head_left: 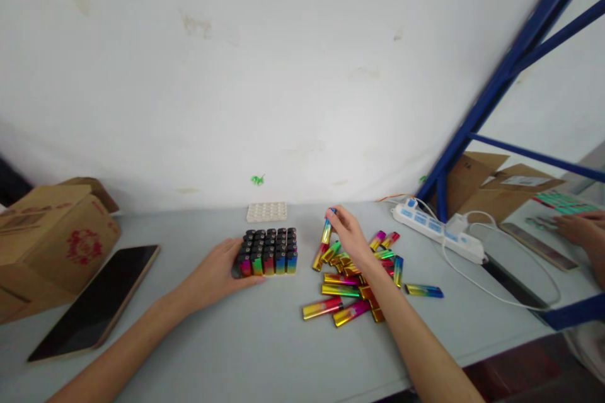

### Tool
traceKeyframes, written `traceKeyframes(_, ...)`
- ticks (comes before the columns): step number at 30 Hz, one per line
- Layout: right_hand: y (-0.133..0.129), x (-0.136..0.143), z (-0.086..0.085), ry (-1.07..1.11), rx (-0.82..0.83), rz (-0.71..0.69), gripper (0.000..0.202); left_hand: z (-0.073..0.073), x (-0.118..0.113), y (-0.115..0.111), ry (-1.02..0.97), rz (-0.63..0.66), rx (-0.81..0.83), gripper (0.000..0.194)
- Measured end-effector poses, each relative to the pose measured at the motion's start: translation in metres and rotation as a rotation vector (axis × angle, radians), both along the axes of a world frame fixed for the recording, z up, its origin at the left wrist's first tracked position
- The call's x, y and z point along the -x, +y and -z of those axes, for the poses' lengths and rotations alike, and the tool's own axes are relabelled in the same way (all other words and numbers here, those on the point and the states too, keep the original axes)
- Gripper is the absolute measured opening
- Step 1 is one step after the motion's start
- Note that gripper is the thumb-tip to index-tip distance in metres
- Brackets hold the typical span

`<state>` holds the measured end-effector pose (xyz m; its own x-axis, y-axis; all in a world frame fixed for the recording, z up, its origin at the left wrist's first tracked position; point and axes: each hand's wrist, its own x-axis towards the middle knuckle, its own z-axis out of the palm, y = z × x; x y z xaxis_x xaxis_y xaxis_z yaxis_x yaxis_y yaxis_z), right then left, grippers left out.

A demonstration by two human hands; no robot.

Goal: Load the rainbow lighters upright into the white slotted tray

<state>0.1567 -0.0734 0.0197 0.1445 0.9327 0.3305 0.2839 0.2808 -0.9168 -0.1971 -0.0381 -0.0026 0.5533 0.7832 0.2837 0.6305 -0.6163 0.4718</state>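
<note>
Several colorful lighters with black tops stand upright in rows as a block near the middle of the table. My left hand is wrapped round the block's left side, with the thumb along its front edge. Above a loose pile of shiny metallic lighters, my right hand pinches one lighter with a blue end at the top. The held lighter is nearly upright, and its lower end is close to the pile. Behind the block lies a white tray with rows of small cavities.
A cardboard box and a dark tablet are at the left. On the right lie a white power strip and cables, beside a blue metal frame. Beyond it are another box and a person's hand.
</note>
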Motion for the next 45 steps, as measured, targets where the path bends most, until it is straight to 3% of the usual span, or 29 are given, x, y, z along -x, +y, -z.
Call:
traceKeyframes(3,-0.005,0.013,-0.001,0.128,0.084,-0.169,0.061,-0.002,0.000,-0.001,0.006,0.003,0.002,0.064)
traceKeyframes(5,-0.009,0.016,-0.002,0.098,0.109,-0.214,0.058,-0.002,0.000,-0.001,0.010,0.007,0.004,0.064)
traceKeyframes(11,-0.013,0.003,-0.002,-0.408,-0.037,0.011,0.031,0.004,-0.003,-0.002,-0.006,-0.024,-0.015,0.071)
traceKeyframes(13,-0.009,0.000,-0.002,-0.510,-0.067,0.014,0.026,0.006,-0.006,-0.001,0.003,-0.047,-0.029,0.071)
traceKeyframes(18,0.035,0.018,-0.008,-0.679,-0.068,-0.136,0.025,0.007,-0.012,0.001,0.049,-0.043,-0.034,0.071)
traceKeyframes(23,0.088,0.055,-0.014,-0.924,0.078,-0.331,0.033,0.009,-0.010,0.003,0.031,-0.040,-0.026,0.073)
traceKeyframes(28,0.097,0.063,-0.009,-0.945,0.108,-0.265,0.005,0.013,-0.009,0.004,0.031,-0.047,-0.041,0.075)
traceKeyframes(33,0.071,0.017,-0.018,-0.912,0.067,-0.119,0.009,0.010,-0.010,0.002,0.097,-0.065,-0.065,0.080)
traceKeyframes(36,0.036,-0.019,-0.029,-0.800,-0.020,0.006,0.015,0.007,-0.014,0.009,0.149,-0.066,-0.063,0.080)
traceKeyframes(38,0.006,-0.031,-0.036,-0.733,-0.073,-0.014,0.019,0.006,-0.018,0.020,0.170,-0.078,-0.066,0.080)
traceKeyframes(40,-0.023,-0.029,-0.038,-0.677,-0.098,-0.079,0.017,0.007,-0.024,0.035,0.182,-0.097,-0.078,0.079)
traceKeyframes(43,-0.055,-0.005,-0.030,-0.663,-0.063,-0.214,0.001,0.007,-0.035,0.062,0.134,-0.065,-0.054,0.071)
traceKeyframes(45,-0.065,0.017,-0.021,-0.745,0.008,-0.305,0.015,0.006,-0.042,0.076,0.126,-0.039,-0.053,0.067)
